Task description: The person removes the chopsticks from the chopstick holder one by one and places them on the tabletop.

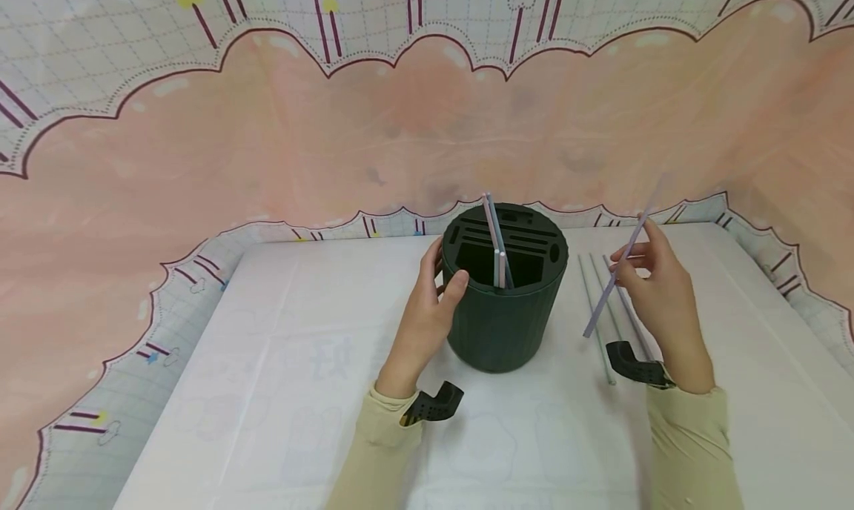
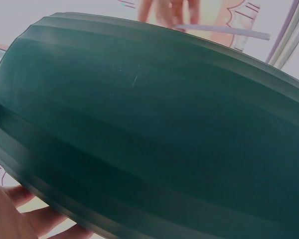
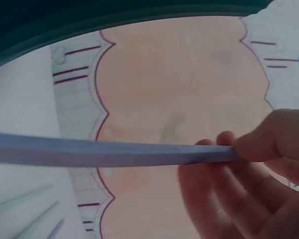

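Note:
A dark green round utensil holder [image 1: 500, 317] with a slotted top stands upright on the white table. My left hand [image 1: 427, 302] grips its left side, thumb over the rim and fingers round the far side. Several pink and blue chopsticks [image 1: 497, 232] lean in the holder's large front opening. To the right of the holder, my right hand [image 1: 660, 295] pinches a slim lilac chopstick [image 3: 114, 153] between thumb and fingers. The chopstick slants above the table, its thicker end low and towards the holder. Under it lie more chopsticks [image 1: 596, 317], pale green and lilac, side by side.
A white table [image 1: 307, 347] carries everything. Its far and left edges meet a peach and white cloth [image 1: 400, 139] with a scalloped border. Black wrist mounts [image 1: 437, 402] sit on both forearms, the right one overlapping the chopsticks on the table in the head view.

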{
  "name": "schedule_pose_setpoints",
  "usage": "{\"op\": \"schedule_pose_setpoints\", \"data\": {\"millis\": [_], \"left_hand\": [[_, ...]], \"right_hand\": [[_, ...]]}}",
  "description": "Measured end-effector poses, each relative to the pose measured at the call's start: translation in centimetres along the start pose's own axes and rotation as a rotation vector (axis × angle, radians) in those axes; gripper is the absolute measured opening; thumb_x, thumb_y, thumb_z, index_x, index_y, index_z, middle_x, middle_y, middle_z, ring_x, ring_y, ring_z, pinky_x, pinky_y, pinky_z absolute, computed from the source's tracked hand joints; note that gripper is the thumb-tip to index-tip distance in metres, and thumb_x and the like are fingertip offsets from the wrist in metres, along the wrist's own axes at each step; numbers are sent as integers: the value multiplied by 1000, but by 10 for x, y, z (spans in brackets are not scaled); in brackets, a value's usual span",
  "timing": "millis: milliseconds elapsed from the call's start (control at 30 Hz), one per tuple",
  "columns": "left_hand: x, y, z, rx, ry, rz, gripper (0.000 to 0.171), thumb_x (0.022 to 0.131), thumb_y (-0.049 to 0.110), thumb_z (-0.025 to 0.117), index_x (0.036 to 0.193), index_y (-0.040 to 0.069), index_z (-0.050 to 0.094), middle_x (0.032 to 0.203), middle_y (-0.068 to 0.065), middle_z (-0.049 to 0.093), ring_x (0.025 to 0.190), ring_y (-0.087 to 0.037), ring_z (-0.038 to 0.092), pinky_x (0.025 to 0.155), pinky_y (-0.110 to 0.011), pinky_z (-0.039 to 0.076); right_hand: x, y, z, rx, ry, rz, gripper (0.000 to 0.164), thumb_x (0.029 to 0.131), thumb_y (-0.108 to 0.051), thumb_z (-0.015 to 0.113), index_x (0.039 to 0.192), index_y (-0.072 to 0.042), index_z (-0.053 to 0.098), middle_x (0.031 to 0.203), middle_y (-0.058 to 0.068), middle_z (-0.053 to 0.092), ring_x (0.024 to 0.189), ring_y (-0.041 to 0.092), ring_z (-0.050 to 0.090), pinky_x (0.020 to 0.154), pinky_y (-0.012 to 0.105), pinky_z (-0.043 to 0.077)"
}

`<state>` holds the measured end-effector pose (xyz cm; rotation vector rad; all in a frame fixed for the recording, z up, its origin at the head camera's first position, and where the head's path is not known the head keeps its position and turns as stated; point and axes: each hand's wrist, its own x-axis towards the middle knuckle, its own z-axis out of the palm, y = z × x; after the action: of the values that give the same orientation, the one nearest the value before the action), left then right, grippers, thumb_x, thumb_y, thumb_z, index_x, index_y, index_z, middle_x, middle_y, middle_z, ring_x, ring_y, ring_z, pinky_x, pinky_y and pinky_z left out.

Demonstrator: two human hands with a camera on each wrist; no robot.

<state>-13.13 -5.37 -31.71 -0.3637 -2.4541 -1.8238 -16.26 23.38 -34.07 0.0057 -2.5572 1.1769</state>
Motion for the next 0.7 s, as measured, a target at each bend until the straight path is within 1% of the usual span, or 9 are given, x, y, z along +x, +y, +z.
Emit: {"op": "schedule_pose_setpoints", "data": {"millis": [67,133,200,300,467,567,700], "left_hand": [[0,0,0,2,0,0,58,93,33,43,143,18,16,144,0,23,130,-17,23,101,-43,27],[-1,0,0,3,1,3,58,93,32,43,143,17,16,144,-1,23,130,-17,23,101,-44,27],[-1,1,0,4,2,6,58,93,31,43,142,17,16,144,-1,23,129,-17,23,101,-44,28],[-2,2,0,4,5,9,57,93,31,43,142,17,17,144,-1,23,129,-18,24,100,-45,28],[-4,2,1,-3,7,5,57,93,30,43,142,17,17,144,-1,23,129,-18,23,101,-45,27],[-5,2,1,-6,8,0,57,93,31,43,142,18,17,143,0,24,129,-17,23,101,-44,27],[-6,2,2,-5,10,3,57,93,31,43,142,18,17,143,0,24,129,-17,23,101,-44,27]], "right_hand": [[0,3,4,-41,-70,11,63,91,-16,46,144,-22,13,104,11,56,81,18,61,74,35,49],[1,6,9,-52,-135,24,63,92,-15,46,144,-18,12,107,15,54,83,28,61,74,47,47],[1,11,14,-64,-186,35,62,92,-15,46,144,-14,13,108,18,53,83,31,59,73,49,47],[3,19,22,-83,-234,37,59,92,-12,47,143,-9,17,109,19,53,83,30,59,70,47,48],[4,36,32,-61,-278,56,58,90,-7,50,140,-5,22,109,21,52,79,28,60,64,40,50],[4,45,37,-39,-309,78,55,89,-6,50,139,-3,26,109,21,52,82,29,58,61,35,52],[3,55,43,-27,-366,112,54,89,-6,51,138,-1,28,109,22,50,84,30,56,61,33,53]]}}
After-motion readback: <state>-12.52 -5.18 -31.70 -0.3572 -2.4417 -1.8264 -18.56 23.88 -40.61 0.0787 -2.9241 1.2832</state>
